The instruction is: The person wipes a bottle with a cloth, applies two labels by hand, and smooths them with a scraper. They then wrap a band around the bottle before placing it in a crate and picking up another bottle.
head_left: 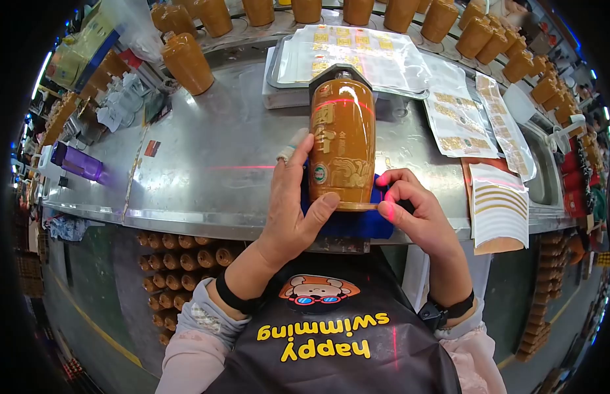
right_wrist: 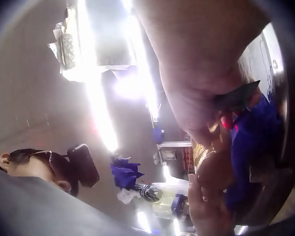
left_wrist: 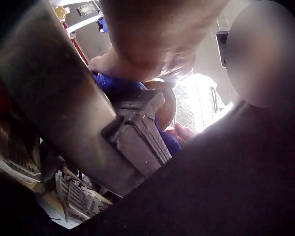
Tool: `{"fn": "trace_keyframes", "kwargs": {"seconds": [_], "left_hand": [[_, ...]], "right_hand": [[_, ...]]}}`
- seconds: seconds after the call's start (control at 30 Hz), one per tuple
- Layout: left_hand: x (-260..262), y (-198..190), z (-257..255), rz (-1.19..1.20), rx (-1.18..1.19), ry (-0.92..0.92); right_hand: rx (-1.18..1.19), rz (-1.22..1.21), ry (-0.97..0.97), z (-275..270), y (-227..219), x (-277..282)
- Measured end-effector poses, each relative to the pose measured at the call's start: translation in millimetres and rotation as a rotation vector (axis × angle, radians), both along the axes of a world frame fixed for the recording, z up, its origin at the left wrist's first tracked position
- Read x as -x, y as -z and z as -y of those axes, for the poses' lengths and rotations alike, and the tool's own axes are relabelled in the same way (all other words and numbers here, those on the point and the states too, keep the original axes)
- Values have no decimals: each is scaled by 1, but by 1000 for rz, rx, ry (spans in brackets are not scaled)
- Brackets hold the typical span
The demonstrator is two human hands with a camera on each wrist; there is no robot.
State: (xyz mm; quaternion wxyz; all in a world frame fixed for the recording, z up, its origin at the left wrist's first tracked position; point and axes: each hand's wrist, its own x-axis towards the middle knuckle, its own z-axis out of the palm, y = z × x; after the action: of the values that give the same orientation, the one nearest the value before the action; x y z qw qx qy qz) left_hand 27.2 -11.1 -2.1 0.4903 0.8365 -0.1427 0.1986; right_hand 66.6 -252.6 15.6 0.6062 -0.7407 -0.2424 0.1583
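The brown bottle (head_left: 343,148) lies on the blue cloth (head_left: 376,227), the left hand (head_left: 288,205) gripping it at the cloth's left, thumb spread from fingers, while the right hand (head_left: 420,213) pinches a thin strip (head_left: 370,206) at the cloth's right.

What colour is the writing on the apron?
The lettering on the black apron is yellow, seen best in the head view.
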Motion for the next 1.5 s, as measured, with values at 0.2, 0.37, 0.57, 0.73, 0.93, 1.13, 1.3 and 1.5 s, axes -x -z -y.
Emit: {"fn": "trace_keyframes", "kwargs": {"seconds": [0.2, 0.37, 0.57, 0.73, 0.93, 1.13, 1.3, 1.5], "left_hand": [[17, 4, -4, 237, -19, -27], [34, 6, -4, 570, -508, -62], [15, -17, -8, 709, -691, 155], [4, -21, 9, 596, -760, 102], [5, -4, 2, 370, -423, -22], [19, -1, -8, 481, -397, 16], [17, -10, -12, 637, -580, 154], [0, -26, -7, 747, -678, 294]], "right_hand": [[16, 43, -9, 0, 4, -2], [15, 1, -12, 1, 3, -1], [5, 6, -68, 6, 7, -4], [-4, 9, -99, 7, 9, -6], [20, 40, -99, 6, 7, -6], [-1, -23, -80, 12, 1, -6], [-2, -39, -74, 15, 4, -5], [12, -11, -89, 17, 8, -5]]}}
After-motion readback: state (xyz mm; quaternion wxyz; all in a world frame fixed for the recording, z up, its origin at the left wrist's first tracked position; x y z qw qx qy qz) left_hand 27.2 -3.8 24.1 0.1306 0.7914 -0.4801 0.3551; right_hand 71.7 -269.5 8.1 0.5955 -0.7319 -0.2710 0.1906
